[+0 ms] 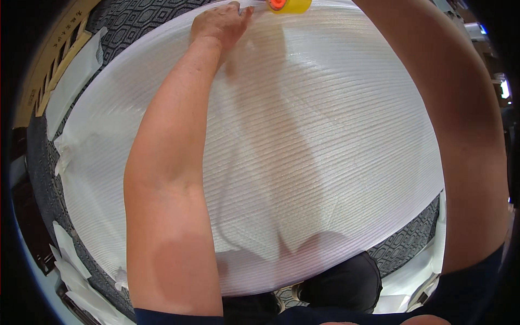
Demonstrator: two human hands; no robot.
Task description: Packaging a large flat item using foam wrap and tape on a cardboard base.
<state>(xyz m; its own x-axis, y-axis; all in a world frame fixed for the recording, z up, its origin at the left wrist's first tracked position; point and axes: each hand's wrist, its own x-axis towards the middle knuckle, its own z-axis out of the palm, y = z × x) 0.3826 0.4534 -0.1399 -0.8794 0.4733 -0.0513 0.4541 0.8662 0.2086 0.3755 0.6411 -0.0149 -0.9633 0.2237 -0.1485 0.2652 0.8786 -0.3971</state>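
A large panel wrapped in ribbed, translucent white foam sheet point(346, 130) lies in front of me, its outline bent by the lens. At its far edge rests my left hand point(219, 26), the thumb and a finger apart against the wrap. A roll of clear yellowish tape point(297, 5) with an orange core is just to the right of these fingers, cut off by the upper border. My right arm reaches forward past that border, so my right hand is out of sight. Shadows of my arms and body fall across the wrap.
Grey patterned carpet point(135, 23) surrounds the panel. A brown cardboard box point(59, 49) and a pale sheet point(76, 81) lie at the far left. White foam pieces point(76, 271) are at the near left, more white sheeting point(422, 271) at the near right. My dark-trousered leg point(346, 281) touches the near edge.
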